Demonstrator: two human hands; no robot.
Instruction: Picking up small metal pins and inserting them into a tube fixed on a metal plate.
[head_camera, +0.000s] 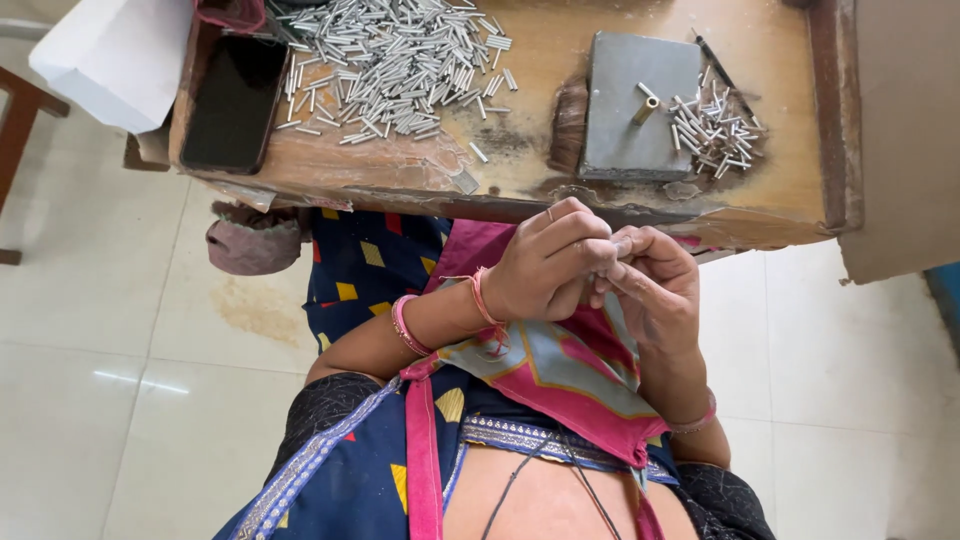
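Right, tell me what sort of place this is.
Probably a small home workshop for piecework: a worn wooden bench on a tiled floor, a heap of small metal tubes, and a grey metal block.

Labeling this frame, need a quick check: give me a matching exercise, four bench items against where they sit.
Things:
1. big tube pile
2. phone
3. grey block
4. small tube pile

Places:
A. right of the grey block
B. bench's left end, screen dark
C. under an upright brass peg
D. top centre of the bench, right of the phone

Pairs: 1-D, 2-B, 3-C, 4-A.

The left hand and right hand meet at the fingertips below the bench edge; what they pinch is too small to tell.
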